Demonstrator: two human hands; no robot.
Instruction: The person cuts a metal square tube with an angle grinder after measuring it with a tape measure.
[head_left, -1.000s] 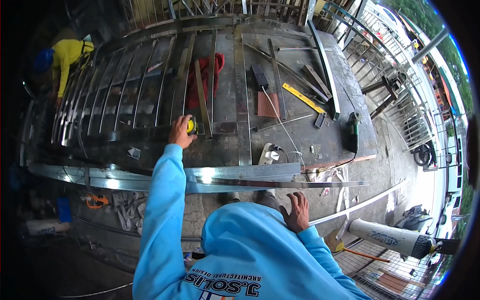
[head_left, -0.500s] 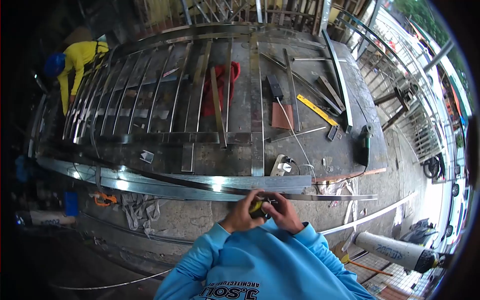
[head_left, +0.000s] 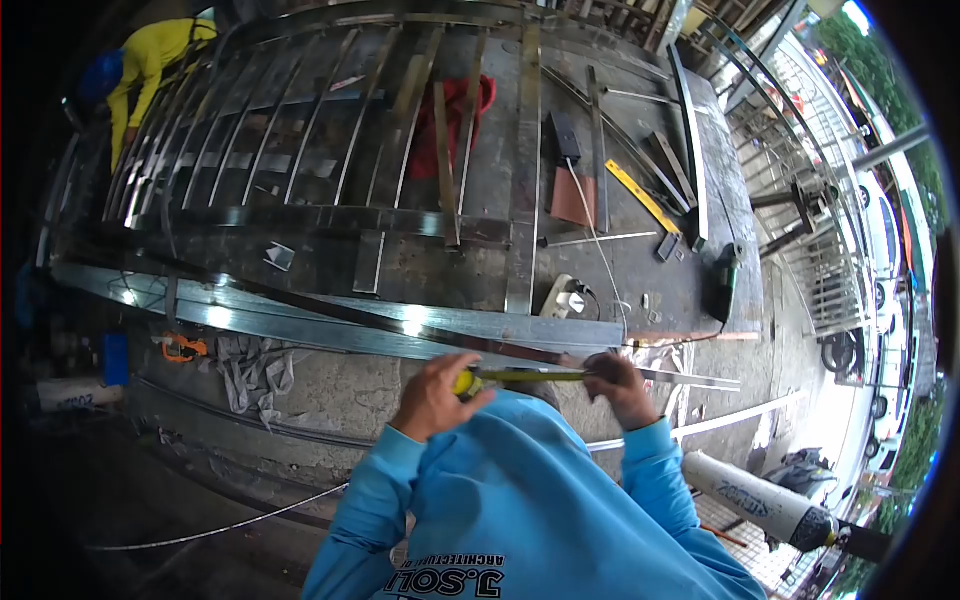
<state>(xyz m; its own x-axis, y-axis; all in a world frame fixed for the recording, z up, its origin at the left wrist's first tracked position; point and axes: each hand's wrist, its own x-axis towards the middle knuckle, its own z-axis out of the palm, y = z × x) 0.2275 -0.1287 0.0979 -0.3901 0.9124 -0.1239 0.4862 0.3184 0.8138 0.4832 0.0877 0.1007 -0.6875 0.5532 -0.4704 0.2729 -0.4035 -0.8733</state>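
A yellow tape measure (head_left: 464, 382) sits in my left hand (head_left: 432, 396), its fingers closed round the case. From it a yellow blade (head_left: 530, 376) runs out straight to the right. My right hand (head_left: 622, 390) grips the blade's far end between thumb and fingers; the tip itself is hidden. Both hands are in front of my chest, close to the near edge of the long metal bars (head_left: 380, 325). A thin metal strip (head_left: 690, 380) passes just beyond my right hand.
A metal table (head_left: 420, 270) carries a barred metal frame (head_left: 330, 218), a red cloth (head_left: 425, 140), a yellow level (head_left: 640, 195), a power strip (head_left: 555, 298) and a grinder (head_left: 730, 285). A person in yellow (head_left: 150, 65) bends over the far left. A white cylinder (head_left: 750, 495) lies at right.
My hands were together on the tape measure and have now moved apart, left hand leftward, right hand rightward, with the blade drawn out between them. The view has shifted, so the table appears higher.
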